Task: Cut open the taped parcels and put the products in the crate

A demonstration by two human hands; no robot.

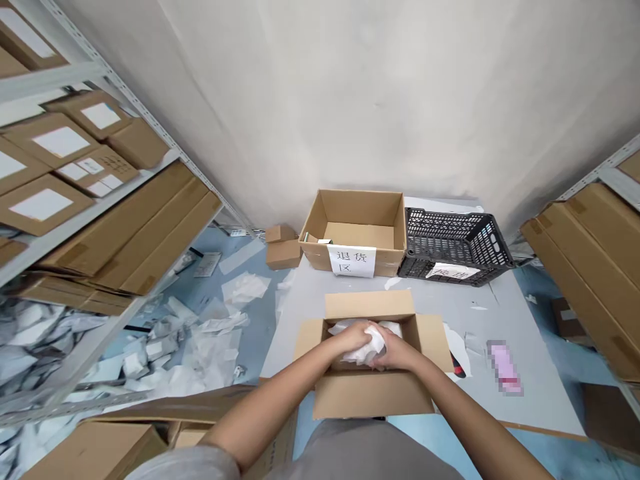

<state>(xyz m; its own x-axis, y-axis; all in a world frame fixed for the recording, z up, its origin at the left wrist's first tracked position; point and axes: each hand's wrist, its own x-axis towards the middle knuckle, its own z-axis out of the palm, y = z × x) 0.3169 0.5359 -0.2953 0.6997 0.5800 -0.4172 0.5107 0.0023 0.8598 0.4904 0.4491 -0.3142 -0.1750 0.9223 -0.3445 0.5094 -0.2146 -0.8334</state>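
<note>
An open cardboard box stands on the grey table with its flaps spread. Above its opening, my left hand and my right hand press together around a wad of crumpled white paper. More white paper shows inside the box, and the hands and the wad hide most of the interior.
Behind stand a cardboard box bearing a Chinese paper sign and a black plastic crate. A blurred pink item lies on the table. Shelves of cardboard boxes flank the table, and white packaging litter covers the floor.
</note>
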